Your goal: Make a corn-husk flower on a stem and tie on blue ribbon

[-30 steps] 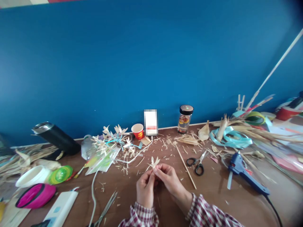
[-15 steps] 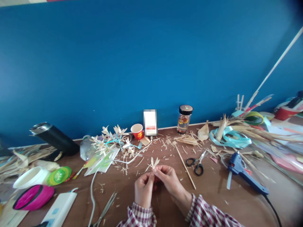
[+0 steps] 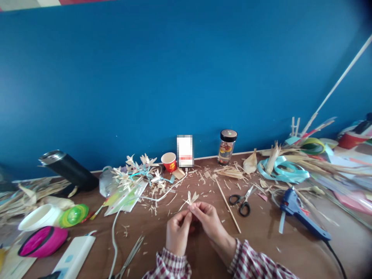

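Note:
Both hands meet over the near middle of the brown table, closed around the base of a small pale corn-husk flower (image 3: 190,198). Its few pointed petals stick up above the fingertips. My left hand (image 3: 177,231) pinches low, thumb against the fingers; the part it holds is hidden. With thumb and forefinger, my right hand (image 3: 207,219) grips the flower just under the petals. Right of the hands lie a thin wooden stick (image 3: 228,205) and black-handled scissors (image 3: 241,200). A second pair of scissors (image 3: 130,255), silver-bladed, lies to the left, cut off by the lower edge.
A blue glue gun (image 3: 302,215) with a black cord lies at right. Finished husk flowers (image 3: 142,168), a red paper cup (image 3: 169,162) and a lidded jar (image 3: 227,147) stand along the blue wall. At left are a black flask (image 3: 69,170), white cable (image 3: 114,236) and power strip (image 3: 74,257).
The view has shifted very slightly. Both hands keep their pinch on the husk flower, whose petals have turned a little between the fingers.

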Motion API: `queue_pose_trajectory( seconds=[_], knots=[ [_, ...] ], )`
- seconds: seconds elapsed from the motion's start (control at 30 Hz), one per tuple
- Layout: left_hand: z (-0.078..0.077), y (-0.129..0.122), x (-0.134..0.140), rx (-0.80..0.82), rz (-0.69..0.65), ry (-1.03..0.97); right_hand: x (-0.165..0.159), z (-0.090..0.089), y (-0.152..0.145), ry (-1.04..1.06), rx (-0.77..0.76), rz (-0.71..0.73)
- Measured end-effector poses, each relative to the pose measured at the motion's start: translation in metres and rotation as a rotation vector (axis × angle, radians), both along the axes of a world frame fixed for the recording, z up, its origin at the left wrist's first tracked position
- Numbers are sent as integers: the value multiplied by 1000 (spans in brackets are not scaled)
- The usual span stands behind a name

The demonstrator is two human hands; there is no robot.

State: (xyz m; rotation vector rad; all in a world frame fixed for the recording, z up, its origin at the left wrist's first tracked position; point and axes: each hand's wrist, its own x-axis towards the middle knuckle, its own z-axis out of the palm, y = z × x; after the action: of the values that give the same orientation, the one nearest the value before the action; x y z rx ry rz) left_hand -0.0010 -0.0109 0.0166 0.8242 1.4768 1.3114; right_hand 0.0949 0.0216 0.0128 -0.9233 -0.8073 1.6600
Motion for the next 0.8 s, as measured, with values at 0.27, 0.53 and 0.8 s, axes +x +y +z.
queue_pose_trajectory(
  seconds=[0.27, 0.53, 0.8],
  knots=[
    [7, 4, -5, 1, 76, -98, -2, 2, -4, -13, -6, 7],
    [8, 8, -6, -116, 113, -450, 0, 8, -4, -86, -10, 86],
    [8, 10, -7, -153, 155, -480, 1, 14, -1, -218, 39, 110]
  ],
)
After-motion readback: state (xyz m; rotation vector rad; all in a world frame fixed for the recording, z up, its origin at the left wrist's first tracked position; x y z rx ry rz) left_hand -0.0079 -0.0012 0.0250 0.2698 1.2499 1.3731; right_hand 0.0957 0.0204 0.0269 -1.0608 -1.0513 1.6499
